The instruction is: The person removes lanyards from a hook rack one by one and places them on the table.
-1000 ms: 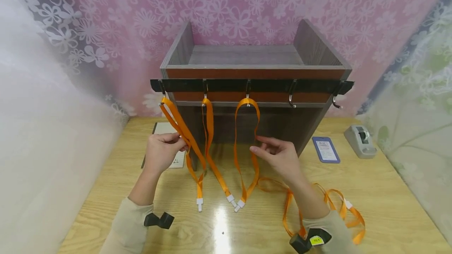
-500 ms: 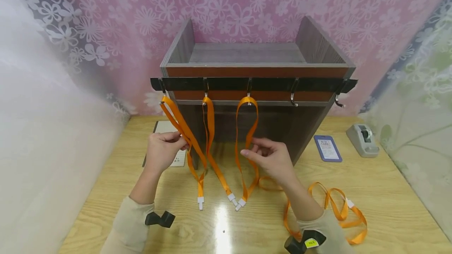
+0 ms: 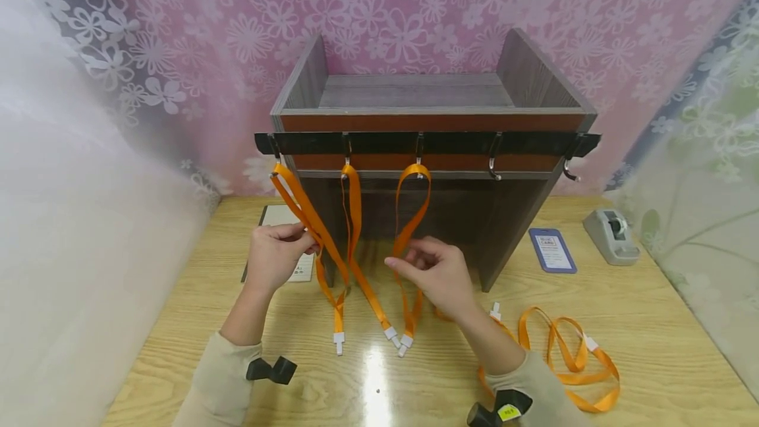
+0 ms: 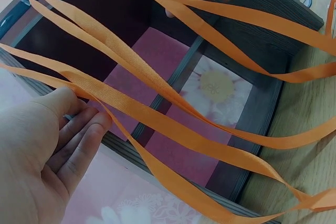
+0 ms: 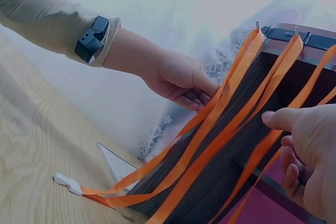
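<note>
Three orange lanyards with white clips hang from the hook rail. My left hand pinches a strap of the leftmost lanyard partway down, its fingertips partly behind the strap. The middle lanyard hangs untouched between my hands. My right hand holds the right strap of the third lanyard between thumb and curled fingers, and its lower loop is partly hidden by that hand. In the right wrist view, the thumb lies over the strap.
Grey wooden shelf unit stands behind the lanyards. Two bare hooks are at the rail's right. More orange lanyards lie tangled on the table at right. A blue card holder, tape dispenser and notebook lie around.
My right hand has moved left, bringing the third lanyard's right strap with it, so the loop is narrower. The left hand has stayed in place on the leftmost lanyard.
</note>
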A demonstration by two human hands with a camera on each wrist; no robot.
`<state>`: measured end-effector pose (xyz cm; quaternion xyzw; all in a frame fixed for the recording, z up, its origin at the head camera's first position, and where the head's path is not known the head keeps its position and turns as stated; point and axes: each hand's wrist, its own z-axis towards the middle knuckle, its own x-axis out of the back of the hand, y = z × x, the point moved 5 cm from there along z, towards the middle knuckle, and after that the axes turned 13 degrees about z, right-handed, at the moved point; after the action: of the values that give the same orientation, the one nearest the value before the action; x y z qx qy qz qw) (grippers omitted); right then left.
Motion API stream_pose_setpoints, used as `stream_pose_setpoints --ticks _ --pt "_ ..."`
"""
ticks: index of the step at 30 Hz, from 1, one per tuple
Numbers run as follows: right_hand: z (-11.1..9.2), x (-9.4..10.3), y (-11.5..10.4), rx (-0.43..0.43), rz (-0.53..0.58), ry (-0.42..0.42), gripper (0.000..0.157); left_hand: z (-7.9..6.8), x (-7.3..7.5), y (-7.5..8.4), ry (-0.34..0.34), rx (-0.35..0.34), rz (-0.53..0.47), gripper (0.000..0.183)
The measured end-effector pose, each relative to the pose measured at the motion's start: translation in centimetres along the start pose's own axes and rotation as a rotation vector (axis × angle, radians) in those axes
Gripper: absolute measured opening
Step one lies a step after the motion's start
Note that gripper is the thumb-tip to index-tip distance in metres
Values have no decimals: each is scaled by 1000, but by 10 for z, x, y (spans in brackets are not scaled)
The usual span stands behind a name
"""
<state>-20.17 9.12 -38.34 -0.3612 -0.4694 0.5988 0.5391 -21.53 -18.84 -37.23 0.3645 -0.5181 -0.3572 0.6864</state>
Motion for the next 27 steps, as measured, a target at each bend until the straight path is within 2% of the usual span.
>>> stream_pose_setpoints --ticks 4,11,15,19,27 --pt "0 -2 0 -6 -5 9 19 0 0 -1 -6 12 20 25" --pt "2 0 -2 6 79 27 14 0 0 -1 -4 13 3 27" --pt "3 5 -10 13 91 29 13 -1 -1 -1 -4 18 0 28" --pt "5 12 -22 26 78 21 11 -1 -1 -1 -3 14 10 28" --pt "4 24 -63 143 107 -22 7 -1 -1 -4 -14 26 6 28"
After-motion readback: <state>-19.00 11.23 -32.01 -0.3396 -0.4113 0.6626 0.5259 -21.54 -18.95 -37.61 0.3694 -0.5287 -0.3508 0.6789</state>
